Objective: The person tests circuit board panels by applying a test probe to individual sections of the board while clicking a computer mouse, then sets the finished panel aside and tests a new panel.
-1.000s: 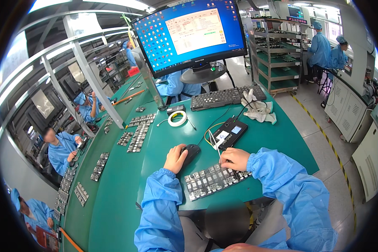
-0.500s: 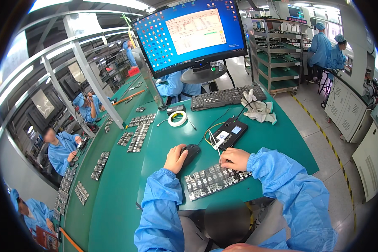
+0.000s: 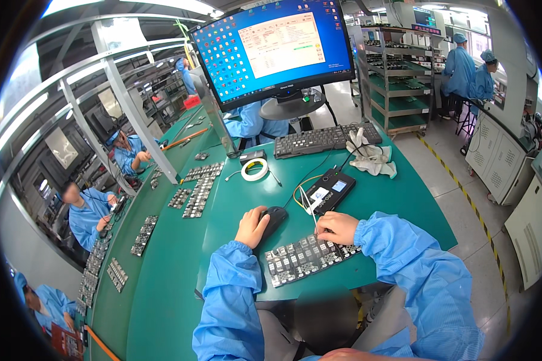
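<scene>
My left hand (image 3: 253, 227) rests wrapped over a black computer mouse (image 3: 274, 221) on the green table (image 3: 235, 201). Pinched in the fingers of my right hand (image 3: 337, 227) is the end of a thin white cable (image 3: 312, 212), held down at the far edge of a panel of small circuit boards (image 3: 301, 262). My fingers hide the cable's tip and the spot it meets. Just beyond that hand lies a black box-shaped device (image 3: 330, 188) with a small lit screen, and the cable runs up beside it.
A monitor (image 3: 277, 51) stands at the back, with a black keyboard (image 3: 319, 141) before it. White gloves (image 3: 370, 157) lie at the keyboard's right end. A white tape roll (image 3: 255, 169) and more board panels (image 3: 202, 189) are to the left. Co-workers in blue sit along the left bench.
Both my hands stay in place, on the mouse and at the board panel. At the far left, a co-worker's head and hands have shifted.
</scene>
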The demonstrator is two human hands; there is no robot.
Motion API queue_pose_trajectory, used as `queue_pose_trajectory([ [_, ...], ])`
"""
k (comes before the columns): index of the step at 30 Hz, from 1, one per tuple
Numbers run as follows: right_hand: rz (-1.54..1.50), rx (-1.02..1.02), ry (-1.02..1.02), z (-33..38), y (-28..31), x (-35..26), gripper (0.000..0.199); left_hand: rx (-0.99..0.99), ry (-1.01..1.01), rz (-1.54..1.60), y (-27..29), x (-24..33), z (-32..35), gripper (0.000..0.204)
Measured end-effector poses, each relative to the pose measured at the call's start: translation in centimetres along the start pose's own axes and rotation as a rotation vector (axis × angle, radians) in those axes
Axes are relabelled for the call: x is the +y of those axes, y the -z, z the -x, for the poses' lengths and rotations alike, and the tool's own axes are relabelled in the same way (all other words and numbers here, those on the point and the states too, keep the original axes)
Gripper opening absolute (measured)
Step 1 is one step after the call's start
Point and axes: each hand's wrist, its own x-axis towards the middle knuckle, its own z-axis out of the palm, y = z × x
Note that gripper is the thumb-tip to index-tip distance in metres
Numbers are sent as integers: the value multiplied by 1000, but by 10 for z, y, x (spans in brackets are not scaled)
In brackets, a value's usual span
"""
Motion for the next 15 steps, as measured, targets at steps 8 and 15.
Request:
queue_pose_trajectory([
  [8, 0, -2, -7, -1, 0, 3, 17, -5, 13, -3, 0, 1, -2, 36],
  [15, 0, -8, -13, 0, 0, -1, 17, -6, 10, -7, 0, -1, 0, 36],
])
